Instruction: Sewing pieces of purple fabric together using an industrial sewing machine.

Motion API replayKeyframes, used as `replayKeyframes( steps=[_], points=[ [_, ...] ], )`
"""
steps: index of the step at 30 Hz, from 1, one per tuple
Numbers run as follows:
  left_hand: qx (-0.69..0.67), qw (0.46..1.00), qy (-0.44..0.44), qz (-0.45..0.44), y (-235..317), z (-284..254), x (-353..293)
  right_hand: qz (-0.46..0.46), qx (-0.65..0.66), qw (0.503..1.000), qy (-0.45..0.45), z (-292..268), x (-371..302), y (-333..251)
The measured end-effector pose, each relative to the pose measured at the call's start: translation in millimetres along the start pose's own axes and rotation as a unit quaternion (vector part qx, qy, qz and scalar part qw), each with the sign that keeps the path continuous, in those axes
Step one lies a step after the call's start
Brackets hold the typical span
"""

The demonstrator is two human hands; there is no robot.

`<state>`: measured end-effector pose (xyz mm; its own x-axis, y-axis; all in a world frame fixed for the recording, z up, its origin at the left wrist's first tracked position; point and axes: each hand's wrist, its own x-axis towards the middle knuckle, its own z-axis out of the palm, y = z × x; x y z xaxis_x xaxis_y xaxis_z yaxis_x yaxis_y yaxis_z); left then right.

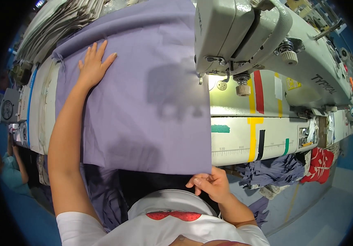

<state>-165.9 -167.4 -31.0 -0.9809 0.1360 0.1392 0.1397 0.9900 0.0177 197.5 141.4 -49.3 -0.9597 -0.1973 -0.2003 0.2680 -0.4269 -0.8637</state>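
Note:
A wide sheet of plain purple cloth (143, 94) lies over the sewing machine's bed and hangs toward me. My left hand (94, 65) rests flat on its far left part, fingers spread, just below a rolled fold. At the cloth's near right corner, my right hand (211, 184) is closed, with its fingers curled against the edge; how much cloth is between them is partly hidden. The sewing machine's head (225, 37) stands over the cloth's right edge. Its presser foot (200, 78) is beside that edge under a bright lamp.
Coloured tape strips and a printed ruler mark the machine table (230, 143). Stacked pale cloth pieces (57, 28) lie at the far left. Purple scraps (271, 170) and a red patterned cloth (319, 164) are heaped at right. Another person (14, 172) sits at left.

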Motion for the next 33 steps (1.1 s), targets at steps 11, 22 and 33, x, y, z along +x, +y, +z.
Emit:
replayKeyframes(
  steps=[11, 22, 33],
  points=[
    [-0.265, 0.887, -0.078, 0.371, 170.9, -50.6, -198.7, 0.128, 0.107, 0.986, 0.01, 5.9, 25.9, -58.9],
    [-0.19, 0.854, -0.109, 0.471, 159.1, -53.1, -180.8, -0.231, -0.671, 0.696, 0.109, 0.5, 41.9, -52.4],
    [-0.185, 0.855, -0.116, 0.47, 156.8, -52.0, -123.8, -0.236, -0.718, 0.648, 0.095, -6.9, 89.1, -75.5]
  ],
)
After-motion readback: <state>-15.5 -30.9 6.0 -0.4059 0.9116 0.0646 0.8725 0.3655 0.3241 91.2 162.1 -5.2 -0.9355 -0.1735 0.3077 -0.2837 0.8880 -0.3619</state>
